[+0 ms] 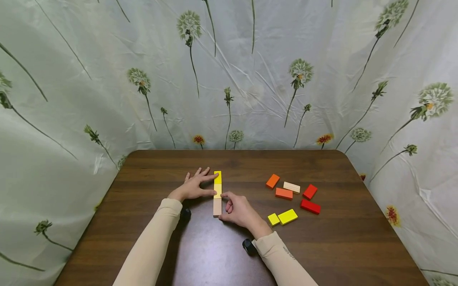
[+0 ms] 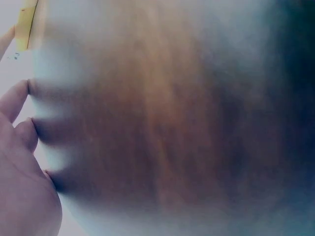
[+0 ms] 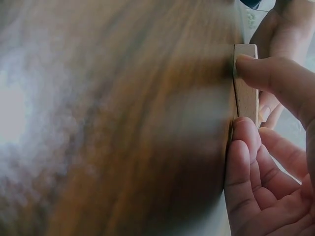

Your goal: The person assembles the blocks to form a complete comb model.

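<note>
Three blocks lie end to end in a row: a bright yellow block (image 1: pixel 218 178) at the far end, a paler yellow block (image 1: pixel 218 188) in the middle and a plain wooden block (image 1: pixel 217 207) nearest me. My left hand (image 1: pixel 193 187) is spread on the left, its straight index finger touching the bright yellow block and its thumb at the pale yellow one. From the right, my right hand (image 1: pixel 240 210) holds the plain wooden block between thumb, at its near end, and index finger, near its far end; the other fingers curl in. The right wrist view shows the wooden block (image 3: pixel 246 86) edge-on.
Right of the hands lie two orange blocks (image 1: pixel 284 193), a ridged pale wooden block (image 1: pixel 291 187), two red blocks (image 1: pixel 310 206), a yellow block (image 1: pixel 288 217) and a small yellow block (image 1: pixel 273 219). A floral curtain (image 1: pixel 250 99) hangs behind the brown table (image 1: pixel 340 246).
</note>
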The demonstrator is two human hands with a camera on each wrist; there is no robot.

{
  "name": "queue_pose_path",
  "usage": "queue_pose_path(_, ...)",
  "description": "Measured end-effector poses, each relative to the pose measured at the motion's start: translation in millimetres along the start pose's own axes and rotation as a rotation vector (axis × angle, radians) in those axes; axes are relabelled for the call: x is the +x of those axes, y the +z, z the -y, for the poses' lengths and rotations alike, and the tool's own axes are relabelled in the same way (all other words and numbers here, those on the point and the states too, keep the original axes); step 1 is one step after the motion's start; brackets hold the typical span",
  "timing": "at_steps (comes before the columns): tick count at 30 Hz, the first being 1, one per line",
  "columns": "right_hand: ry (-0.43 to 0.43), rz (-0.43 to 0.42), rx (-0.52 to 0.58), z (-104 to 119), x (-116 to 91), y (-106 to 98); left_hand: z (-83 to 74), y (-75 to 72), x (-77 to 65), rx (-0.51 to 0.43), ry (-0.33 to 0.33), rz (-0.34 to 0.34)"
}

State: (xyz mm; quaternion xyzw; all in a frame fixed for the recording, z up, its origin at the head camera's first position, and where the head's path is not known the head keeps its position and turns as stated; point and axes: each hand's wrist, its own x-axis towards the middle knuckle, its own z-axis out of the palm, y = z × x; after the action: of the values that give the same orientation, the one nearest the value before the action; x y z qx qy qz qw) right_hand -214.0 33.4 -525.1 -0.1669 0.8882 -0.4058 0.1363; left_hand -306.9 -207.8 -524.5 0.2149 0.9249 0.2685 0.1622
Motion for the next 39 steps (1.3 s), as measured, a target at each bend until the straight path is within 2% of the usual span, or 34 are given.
queue_pose_path(12,0.0,-0.008,0.004,-1.5,0.4,0.2,-1.2,0.5,-0.4,-0.009,0.027,-0.022)
queue_pose_path(26,-0.008,-0.011,0.013,-1.7,-0.7,1.4,-4.2,0.5,-7.9,0.044,0.031,0.03)
queue_pose_path(39,-0.03,-0.021,0.018,-1.7,-2.0,0.2,-7.7,4.2,-9.4,0.023,0.052,0.015)
